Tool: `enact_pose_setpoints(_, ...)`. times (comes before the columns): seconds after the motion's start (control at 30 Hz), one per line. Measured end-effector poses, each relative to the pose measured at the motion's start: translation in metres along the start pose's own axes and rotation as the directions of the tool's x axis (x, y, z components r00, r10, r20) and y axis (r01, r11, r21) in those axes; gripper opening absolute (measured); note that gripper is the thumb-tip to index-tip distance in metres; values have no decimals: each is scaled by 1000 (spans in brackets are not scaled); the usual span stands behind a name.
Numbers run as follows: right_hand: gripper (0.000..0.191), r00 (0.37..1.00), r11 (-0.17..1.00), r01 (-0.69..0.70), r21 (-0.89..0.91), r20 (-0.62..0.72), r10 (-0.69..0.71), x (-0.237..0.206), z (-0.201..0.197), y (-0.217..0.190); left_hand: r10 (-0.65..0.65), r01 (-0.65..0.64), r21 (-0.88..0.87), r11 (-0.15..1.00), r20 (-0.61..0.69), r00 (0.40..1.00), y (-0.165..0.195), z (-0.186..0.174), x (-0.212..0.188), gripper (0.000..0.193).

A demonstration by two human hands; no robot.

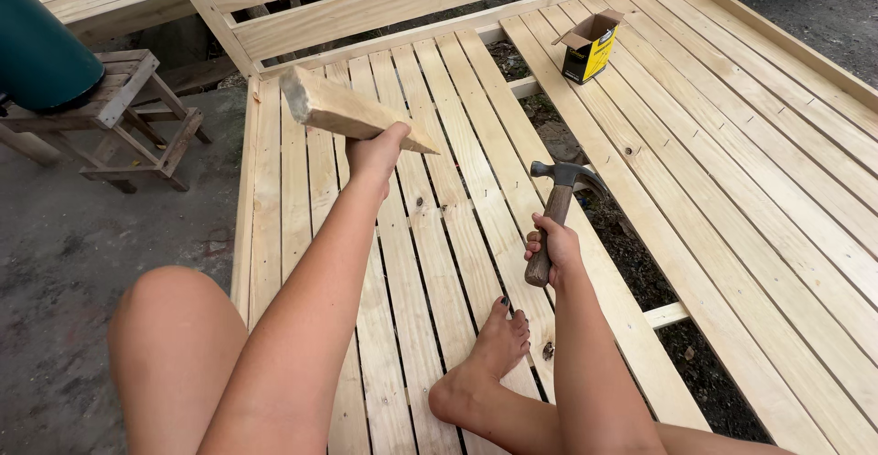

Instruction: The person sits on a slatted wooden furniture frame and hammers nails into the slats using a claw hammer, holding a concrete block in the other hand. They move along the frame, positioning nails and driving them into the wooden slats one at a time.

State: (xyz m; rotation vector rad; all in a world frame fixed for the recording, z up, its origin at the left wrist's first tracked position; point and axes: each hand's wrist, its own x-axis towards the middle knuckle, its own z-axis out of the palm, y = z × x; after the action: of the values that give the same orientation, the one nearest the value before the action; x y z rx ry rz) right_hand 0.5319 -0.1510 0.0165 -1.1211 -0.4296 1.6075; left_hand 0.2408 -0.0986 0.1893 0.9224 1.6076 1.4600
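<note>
My left hand (375, 153) grips a short block of pale wood (334, 107) and holds it up above the slatted wooden platform (439, 235). A claw hammer (553, 213) with a brown wooden handle stands upright in my right hand (551, 246), its steel head up, over the edge of the slats next to a gap. My bare foot (485, 354) rests on the slats below the hammer, and my knee (174, 345) is at the lower left.
A small open yellow and black cardboard box (590, 45) sits on a second slatted panel (750, 171) at the right. A gap (631, 254) between the panels shows dark ground. A wooden stool (128, 117) bearing a dark green container (41, 48) stands at the left on concrete.
</note>
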Motion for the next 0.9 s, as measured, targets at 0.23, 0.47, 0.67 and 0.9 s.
enact_pose_setpoints(0.23,21,1000,952,24,-304,11,-22,-21,16,-10,-235,224,-146,964,-70,969,-91,-18,0,79)
enact_pose_setpoints(0.47,22,991,906,-40,-421,-132,-17,-8,-1,-6,-206,207,-41,978,28,978,-146,26,-5,76)
enact_pose_setpoints(0.67,20,978,954,-60,-294,-210,-3,-24,-13,-11,-169,181,-22,983,265,949,-189,84,-26,65)
enact_pose_setpoints(0.9,23,960,864,-36,-502,-257,-108,-61,-11,-70,-142,139,31,990,291,946,-212,120,-34,57)
